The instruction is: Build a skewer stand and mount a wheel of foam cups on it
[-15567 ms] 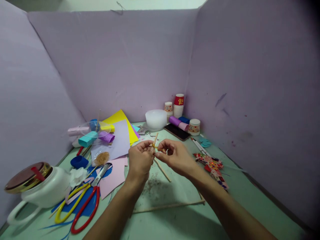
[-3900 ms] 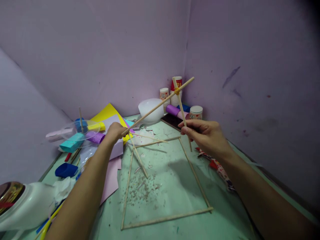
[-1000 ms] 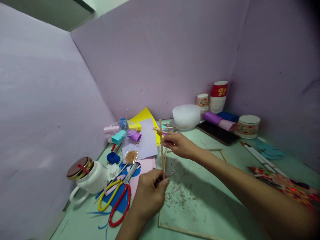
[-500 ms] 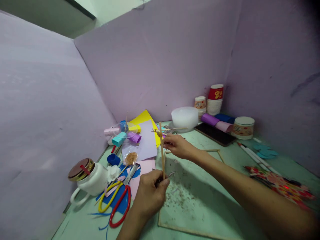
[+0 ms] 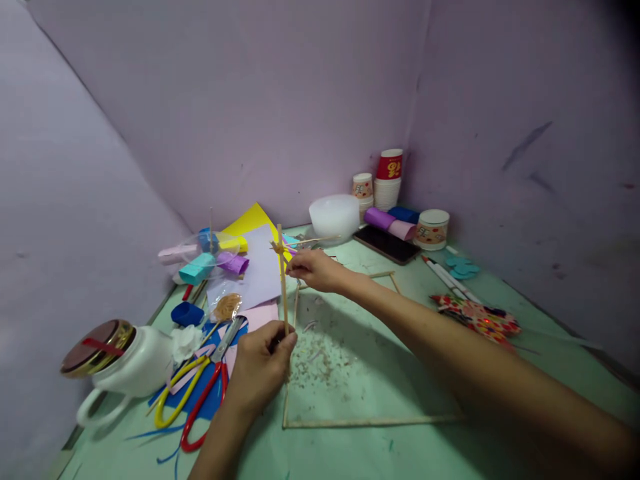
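My left hand pinches the lower end of an upright wooden stick. Near the stick's top, a thin crosswise stick is joined to it by a tan band-like binding. Just below and right of that joint is my right hand, its fingers closed together; what they hold, if anything, is too small to make out. Under both hands, a thin stick frame lies flat on the green table, with small brown crumbs inside it.
On the left are a lidded white mug, scissors, coloured paper and a bag of rubber bands. Behind stand a white bowl and paper cups. A phone, markers and a floral pouch lie right.
The camera view has turned right, so everything appears further left. Both hands keep their places at the upright stick, my left hand at its lower end and my right near the joint.
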Demonstrator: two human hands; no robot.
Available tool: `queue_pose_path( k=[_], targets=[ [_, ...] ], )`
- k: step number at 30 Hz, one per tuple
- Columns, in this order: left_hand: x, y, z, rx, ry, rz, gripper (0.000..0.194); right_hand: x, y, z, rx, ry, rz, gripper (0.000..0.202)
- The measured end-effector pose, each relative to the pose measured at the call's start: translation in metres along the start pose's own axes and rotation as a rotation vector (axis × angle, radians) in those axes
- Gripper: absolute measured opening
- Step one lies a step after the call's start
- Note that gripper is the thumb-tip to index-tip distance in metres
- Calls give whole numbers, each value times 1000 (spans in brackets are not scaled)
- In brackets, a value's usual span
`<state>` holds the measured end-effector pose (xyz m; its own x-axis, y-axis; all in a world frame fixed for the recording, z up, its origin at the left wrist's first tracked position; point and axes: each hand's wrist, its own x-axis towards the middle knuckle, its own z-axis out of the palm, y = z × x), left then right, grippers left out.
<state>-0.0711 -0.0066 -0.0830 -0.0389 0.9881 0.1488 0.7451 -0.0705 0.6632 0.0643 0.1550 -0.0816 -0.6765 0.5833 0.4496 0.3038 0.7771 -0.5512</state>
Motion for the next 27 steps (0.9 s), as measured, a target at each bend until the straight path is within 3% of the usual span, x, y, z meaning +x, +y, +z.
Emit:
queue_pose_path(
  k=[7,17,27],
  targets=[
    [-4,0,0,-78,46,19,21,-2,-14,-5,-6,21,-44,13],
    [-1,2,-4,2,-34,8,29,0,-9,6,-29,29,-52,13],
    [3,-2,-13,-30,-177,-88,16,-6,-11,8,-25,6,-60,16]
  ],
)
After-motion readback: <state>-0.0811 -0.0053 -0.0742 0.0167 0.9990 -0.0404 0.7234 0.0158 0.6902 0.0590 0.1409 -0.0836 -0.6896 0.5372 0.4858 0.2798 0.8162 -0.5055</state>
